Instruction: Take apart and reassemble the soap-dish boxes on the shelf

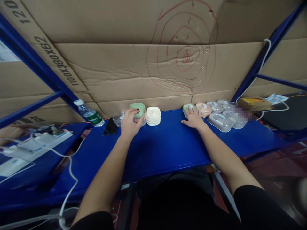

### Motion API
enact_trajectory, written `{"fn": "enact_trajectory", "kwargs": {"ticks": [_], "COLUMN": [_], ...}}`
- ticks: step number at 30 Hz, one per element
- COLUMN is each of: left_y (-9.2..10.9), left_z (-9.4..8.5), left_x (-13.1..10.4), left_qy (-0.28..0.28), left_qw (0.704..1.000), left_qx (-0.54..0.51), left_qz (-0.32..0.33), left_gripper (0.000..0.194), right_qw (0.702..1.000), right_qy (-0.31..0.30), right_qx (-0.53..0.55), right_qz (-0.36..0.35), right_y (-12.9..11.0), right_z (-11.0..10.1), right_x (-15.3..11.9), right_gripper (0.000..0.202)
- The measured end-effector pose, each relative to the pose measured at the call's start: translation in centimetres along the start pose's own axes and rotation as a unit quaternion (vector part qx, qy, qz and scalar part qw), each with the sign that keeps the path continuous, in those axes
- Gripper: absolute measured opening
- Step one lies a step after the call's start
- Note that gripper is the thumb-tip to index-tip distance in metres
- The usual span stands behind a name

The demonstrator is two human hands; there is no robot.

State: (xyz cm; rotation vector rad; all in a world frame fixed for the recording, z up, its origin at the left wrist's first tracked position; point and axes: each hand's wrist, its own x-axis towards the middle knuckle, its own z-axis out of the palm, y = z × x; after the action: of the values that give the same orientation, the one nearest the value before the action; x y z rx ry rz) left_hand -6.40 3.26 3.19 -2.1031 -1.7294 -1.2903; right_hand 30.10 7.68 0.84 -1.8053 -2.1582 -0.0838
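Observation:
On the left of the blue table, my left hand [130, 123] has its fingers curved round the near left side of a green square container [138, 108], at the top of a stack. Just right of it stands a stack of cream-white square pieces [153, 115]. Further right, my right hand [193, 119] lies with spread fingers on a green lidded box [187, 109]. A pink lidded box [203, 110] touches that one on its right, followed by several grey lidded boxes [220, 122]. Clear round containers [118, 118] sit partly behind my left hand.
A water bottle [90, 113] and a black phone [110, 127] are at the table's left. White cables and a power strip [38, 147] lie further left. Cardboard [120, 64] stands behind the blue table [163, 147], between blue frame bars. Another person's hand [11, 132] shows at far left.

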Motion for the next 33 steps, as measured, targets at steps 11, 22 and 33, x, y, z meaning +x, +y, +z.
{"fn": "enact_trajectory", "kwargs": {"ticks": [11,22,33], "left_y": [-0.5,0.6,1.9], "left_z": [1.9,2.2,2.5], "left_x": [-0.8,-1.4,-1.7], "left_qy": [-0.010,-0.050,-0.023], "left_qw": [0.991,0.977,0.957], "left_qx": [-0.035,-0.053,-0.010], "left_qz": [0.126,0.202,0.289], "left_gripper": [0.029,0.025,0.033], "right_qw": [0.973,0.956,0.829], "right_qy": [-0.071,-0.110,-0.032], "right_qx": [0.139,0.169,0.533], "right_qz": [-0.169,-0.213,-0.166], "right_y": [-2.0,-3.4,-5.4], "right_z": [-0.9,-1.3,-2.4], "right_x": [-1.1,-2.5,-2.8], "right_gripper": [0.078,0.090,0.051]}}
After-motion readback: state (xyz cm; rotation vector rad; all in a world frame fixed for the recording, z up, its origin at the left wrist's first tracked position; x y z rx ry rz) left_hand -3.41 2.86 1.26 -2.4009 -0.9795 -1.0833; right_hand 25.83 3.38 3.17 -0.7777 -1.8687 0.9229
